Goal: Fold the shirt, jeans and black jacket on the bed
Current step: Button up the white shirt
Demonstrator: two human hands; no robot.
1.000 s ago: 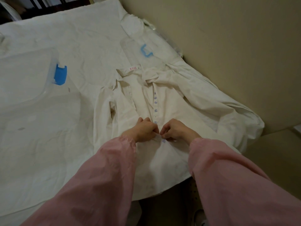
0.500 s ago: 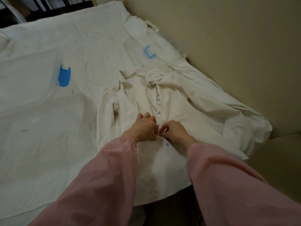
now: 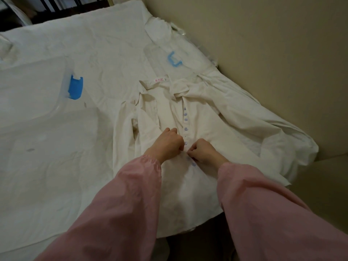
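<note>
A cream shirt [image 3: 205,119] with pale blue buttons lies front up on the white bed [image 3: 56,147], collar at the far end, its right sleeve spread toward the wall. My left hand [image 3: 168,144] and my right hand [image 3: 202,150] meet at the button placket in the middle of the shirt. Each pinches the fabric edge beside a button. Both arms wear pink sleeves. Jeans and black jacket are not in view.
A clear plastic lid with a blue clip [image 3: 75,89] lies on the bed at left. Another clear container with a blue clip [image 3: 174,60] sits beyond the collar. A beige wall [image 3: 273,53] runs along the bed's right side.
Both hands have stayed together on the placket, shifting slightly up the button row. The shirt has hardly moved.
</note>
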